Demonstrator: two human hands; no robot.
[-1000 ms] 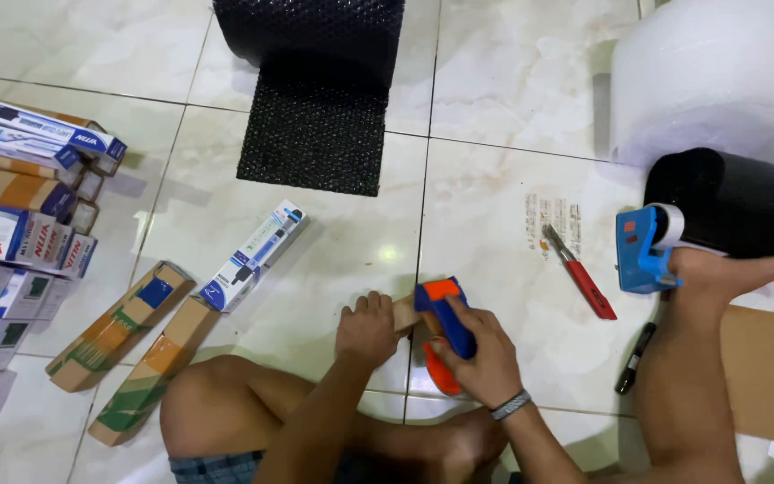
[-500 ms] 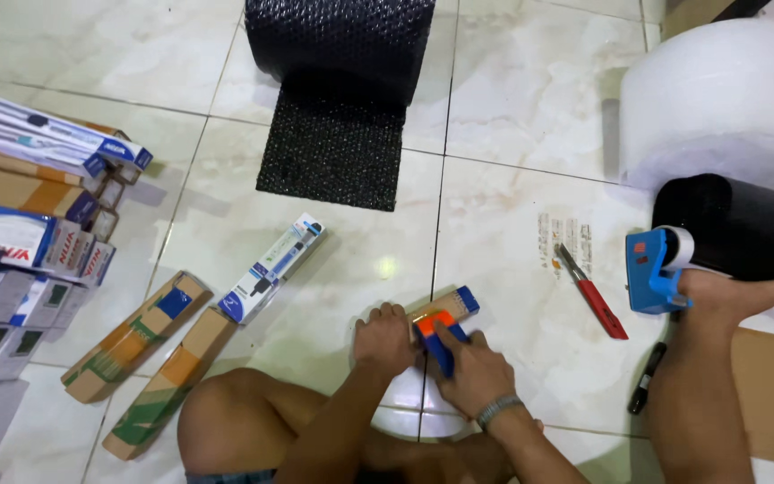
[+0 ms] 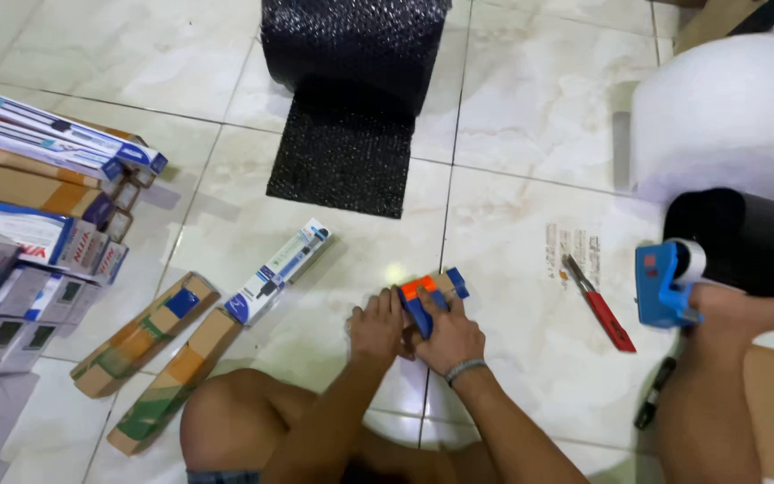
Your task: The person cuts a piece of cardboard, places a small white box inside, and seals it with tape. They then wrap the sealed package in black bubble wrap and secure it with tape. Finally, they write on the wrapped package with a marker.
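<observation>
Inspector: Brown cardboard box on the floor tiles, under both hands. Status?

Assessor: Right hand pinches an orange-blue tape dispenser against it; left hand lies spread flat beside that grip. Judged mid-sealing. Two taped boxes lie left of the grip; stacked cartons further left look unwrapped.

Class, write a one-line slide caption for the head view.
Both hands, left hand and right hand, press a tape dispenser on tiled floor.

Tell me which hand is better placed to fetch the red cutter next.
Right, probably. The right hand rests on the tape dispenser, on the same side as the red cutter; the left hand sits farther away and would have to cross over.
</observation>
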